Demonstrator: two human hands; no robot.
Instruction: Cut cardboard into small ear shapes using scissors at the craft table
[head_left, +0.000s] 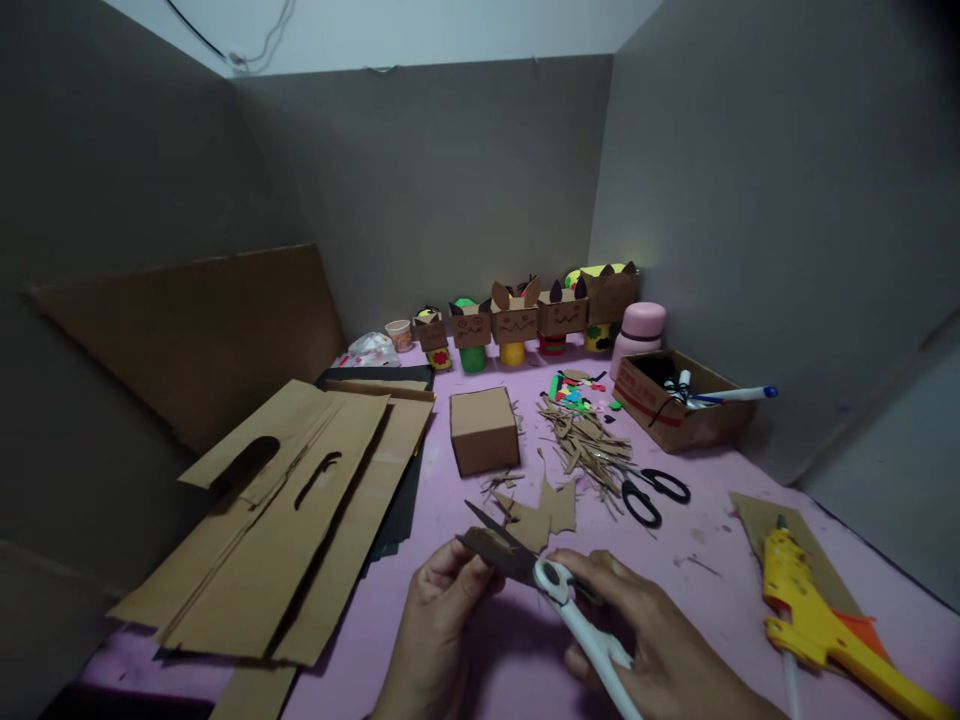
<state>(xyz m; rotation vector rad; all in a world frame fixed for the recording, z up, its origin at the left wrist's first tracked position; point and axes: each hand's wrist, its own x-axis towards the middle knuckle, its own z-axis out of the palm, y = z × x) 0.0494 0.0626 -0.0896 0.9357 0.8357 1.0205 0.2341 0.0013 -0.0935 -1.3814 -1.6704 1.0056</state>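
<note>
My left hand [442,610] is closed, its thumb and fingers pinching a small dark-brown cardboard piece [487,541]. My right hand [645,630] grips a pair of white-handled scissors [592,640]. Their blades are parted and point to the upper left, close against the piece; exactly where they touch it is hard to make out. Just beyond lie jagged cardboard offcuts [551,508]. A small closed cardboard box [484,432] stands farther back on the pink tabletop.
Cardboard sheets [262,560] are stacked at left. Cardboard strips [589,445], black-handled scissors [641,503] and a yellow glue gun [795,590] lie at right. A box of pens [675,425] and a pink bottle [637,335] stand behind. Several cardboard animal heads [516,322] line the back.
</note>
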